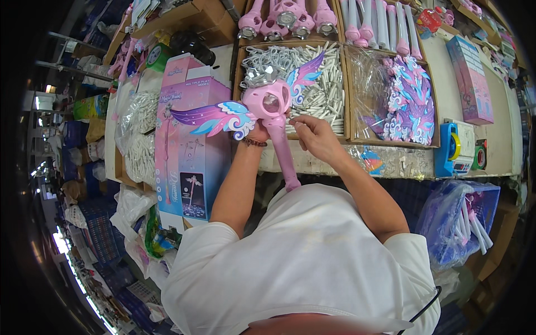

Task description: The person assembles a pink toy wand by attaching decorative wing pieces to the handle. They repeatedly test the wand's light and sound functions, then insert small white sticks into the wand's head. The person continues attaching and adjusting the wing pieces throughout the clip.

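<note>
A pink toy wand (283,153) stands out in front of me, its round openwork head topped by a clear faceted crown. Purple, pink and blue wings (215,118) spread from both sides of the head, and the handle's lower end meets my shirt. My left hand (257,133) is closed around the wand just under the head, partly hidden behind it. Beside the neck of the wand is my right hand (317,138), thumb and fingers drawn together in a pinch. Whatever lies between those fingertips is too small to make out.
Behind the wand, a cardboard tray (347,106) holds white cords and short white sticks. Loose wings (408,100) fill the tray to its right. Pink wand parts (287,19) lie farther back. A printed box (192,139) stands left; a blue tape dispenser (448,149) sits right.
</note>
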The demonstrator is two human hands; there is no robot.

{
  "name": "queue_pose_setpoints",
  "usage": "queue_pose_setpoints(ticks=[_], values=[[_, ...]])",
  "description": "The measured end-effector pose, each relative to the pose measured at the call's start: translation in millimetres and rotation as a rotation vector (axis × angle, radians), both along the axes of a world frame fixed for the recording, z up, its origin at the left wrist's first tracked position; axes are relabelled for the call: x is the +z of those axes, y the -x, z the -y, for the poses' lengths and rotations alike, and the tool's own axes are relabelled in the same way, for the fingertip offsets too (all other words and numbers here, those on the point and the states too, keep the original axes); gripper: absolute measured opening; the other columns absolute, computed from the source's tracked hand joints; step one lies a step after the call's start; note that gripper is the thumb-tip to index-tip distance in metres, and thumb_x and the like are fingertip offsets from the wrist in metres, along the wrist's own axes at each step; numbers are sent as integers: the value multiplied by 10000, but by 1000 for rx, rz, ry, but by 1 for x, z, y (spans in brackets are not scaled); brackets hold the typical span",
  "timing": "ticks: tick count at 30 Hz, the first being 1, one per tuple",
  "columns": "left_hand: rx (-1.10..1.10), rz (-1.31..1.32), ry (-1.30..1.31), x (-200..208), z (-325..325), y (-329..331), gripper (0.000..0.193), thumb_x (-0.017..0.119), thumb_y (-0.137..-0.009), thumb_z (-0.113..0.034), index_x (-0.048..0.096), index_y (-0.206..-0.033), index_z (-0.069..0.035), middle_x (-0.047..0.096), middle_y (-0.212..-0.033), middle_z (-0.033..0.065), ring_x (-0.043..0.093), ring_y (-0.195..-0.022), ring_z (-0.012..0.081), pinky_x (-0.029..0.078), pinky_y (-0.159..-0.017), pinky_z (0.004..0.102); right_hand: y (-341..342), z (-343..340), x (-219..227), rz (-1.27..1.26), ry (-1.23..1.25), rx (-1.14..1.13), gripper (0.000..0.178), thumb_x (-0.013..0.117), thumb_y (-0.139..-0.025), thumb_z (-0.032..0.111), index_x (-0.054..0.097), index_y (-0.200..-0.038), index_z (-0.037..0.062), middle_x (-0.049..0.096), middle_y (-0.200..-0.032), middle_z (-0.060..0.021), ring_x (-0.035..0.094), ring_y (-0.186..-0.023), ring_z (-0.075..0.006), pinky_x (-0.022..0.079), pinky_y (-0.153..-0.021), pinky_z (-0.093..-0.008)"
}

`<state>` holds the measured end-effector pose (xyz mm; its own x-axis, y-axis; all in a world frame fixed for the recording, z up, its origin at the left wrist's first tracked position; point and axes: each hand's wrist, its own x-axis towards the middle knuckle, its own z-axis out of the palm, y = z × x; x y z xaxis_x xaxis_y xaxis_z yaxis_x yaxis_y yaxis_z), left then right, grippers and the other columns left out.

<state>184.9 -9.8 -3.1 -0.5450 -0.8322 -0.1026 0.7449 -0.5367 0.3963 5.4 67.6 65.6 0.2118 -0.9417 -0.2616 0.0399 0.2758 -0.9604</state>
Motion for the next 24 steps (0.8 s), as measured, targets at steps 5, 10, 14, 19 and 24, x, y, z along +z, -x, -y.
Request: queue_pose_setpoints(ticks=[5, 10, 14, 19, 24], values=[[-20, -7, -8, -11, 1, -5, 593, 551, -840, -473, 482, -1221, -24, 590, -1079, 165, 591, -908, 319, 524, -759, 433, -2, -3, 1, 18, 4, 5, 298, 468, -927, 184, 579, -1084, -43, 513, -614, -5, 473, -523, -75, 381, -482, -246], [-7, -23, -34, -13, 0, -3, 654, 552, -819, -531, 476, -1227, -25, 586, -1094, 177, 591, -919, 331, 519, -785, 448, -4, -6, -3, 13, 20, -31, 305, 475, -934, 184, 559, -1120, -43, 514, -633, -8, 473, -537, -73, 376, -475, -246], [31, 55, -14, -11, -2, 0, 669, 544, -819, -550, 472, -1230, -27, 584, -1097, 179, 591, -916, 333, 516, -791, 455, -4, -8, -2, -16, 0, -45, 302, 478, -933, 181, 558, -1113, -47, 516, -643, -11, 474, -538, -75, 387, -481, -250], [76, 181, -67, -12, -3, 1, 767, 526, -781, -644, 468, -1235, -28, 587, -1091, 185, 594, -904, 340, 517, -782, 463, -3, -10, -2, -27, -3, -56, 331, 471, -908, 168, 573, -1128, -58, 535, -633, -15, 480, -527, -83, 411, -500, -262], [8, -3, -30, -5, -4, 2, 932, 493, -691, -778, 464, -1241, -27, 586, -1092, 197, 598, -889, 347, 521, -764, 465, -2, -10, -1, -8, -14, -60, 299, 483, -917, 168, 576, -1100, -49, 523, -638, -10, 474, -528, -75, 390, -484, -250]])
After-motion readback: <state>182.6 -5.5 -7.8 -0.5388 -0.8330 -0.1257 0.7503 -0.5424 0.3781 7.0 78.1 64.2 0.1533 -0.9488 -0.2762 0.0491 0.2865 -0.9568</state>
